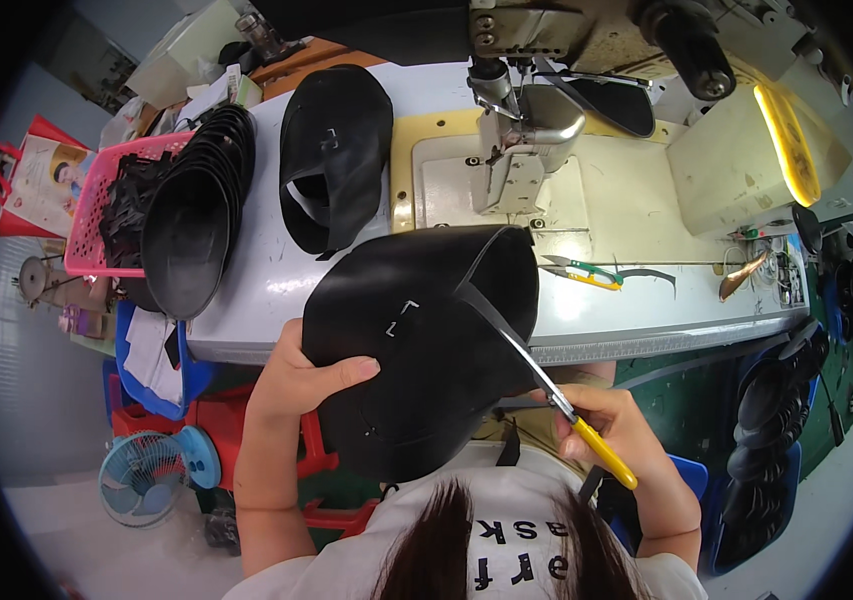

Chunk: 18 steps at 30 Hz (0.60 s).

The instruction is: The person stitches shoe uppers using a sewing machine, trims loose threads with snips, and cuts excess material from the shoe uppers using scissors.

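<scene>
A black leather shoe upper (pixel 386 370), curved and marked in white, is held in front of the table's near edge. My left hand (pixel 301 375) grips its left side, with the thumb across the top face and the other fingers mostly hidden beneath. In my right hand (pixel 606 425) is a pair of scissors (pixel 601 452) with a yellow handle. Their long metal blade slants up and left to the opening edge of the upper. How far the blades are apart is hard to make out.
A sewing machine (pixel 531 130) stands beyond the upper. Left of it lies another black upper (pixel 336 150), then a stack of black pieces (pixel 186 240) and a pink basket (pixel 81 230). Thread snips (pixel 591 275) rest on the right. Below are a blue fan (pixel 146 480) and a blue bin (pixel 706 540).
</scene>
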Available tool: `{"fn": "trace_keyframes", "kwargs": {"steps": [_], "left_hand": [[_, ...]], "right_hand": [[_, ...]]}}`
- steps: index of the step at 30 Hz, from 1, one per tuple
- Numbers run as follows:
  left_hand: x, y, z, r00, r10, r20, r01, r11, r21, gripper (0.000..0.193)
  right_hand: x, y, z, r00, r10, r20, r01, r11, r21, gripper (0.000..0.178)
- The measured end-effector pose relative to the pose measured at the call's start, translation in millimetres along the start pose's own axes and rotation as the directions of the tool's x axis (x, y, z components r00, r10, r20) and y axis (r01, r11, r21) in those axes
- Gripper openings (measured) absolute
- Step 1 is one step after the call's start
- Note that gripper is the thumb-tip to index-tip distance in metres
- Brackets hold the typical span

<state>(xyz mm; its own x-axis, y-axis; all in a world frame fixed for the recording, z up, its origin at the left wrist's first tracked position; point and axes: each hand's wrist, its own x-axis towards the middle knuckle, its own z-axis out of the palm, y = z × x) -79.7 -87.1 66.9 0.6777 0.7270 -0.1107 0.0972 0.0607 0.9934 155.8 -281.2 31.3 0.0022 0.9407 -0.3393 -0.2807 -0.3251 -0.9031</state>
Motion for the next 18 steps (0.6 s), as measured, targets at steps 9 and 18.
{"fn": "trace_keyframes", "kwargs": {"steps": [9,18], "left_hand": [[1.9,4.5,-4.5,0.999,-0.038,0.032,0.037,0.999,0.038,0.029],[5.9,11.8,-1.1,0.993,-0.043,0.114,0.035,0.997,0.067,0.029]], "right_hand": [[-8.6,-6.2,-2.7,0.996,0.093,0.002,-0.092,0.995,-0.026,0.050],[-2.9,-5.7,-0.7,0.997,0.069,-0.021,-0.069,0.998,-0.012,0.049]]}}
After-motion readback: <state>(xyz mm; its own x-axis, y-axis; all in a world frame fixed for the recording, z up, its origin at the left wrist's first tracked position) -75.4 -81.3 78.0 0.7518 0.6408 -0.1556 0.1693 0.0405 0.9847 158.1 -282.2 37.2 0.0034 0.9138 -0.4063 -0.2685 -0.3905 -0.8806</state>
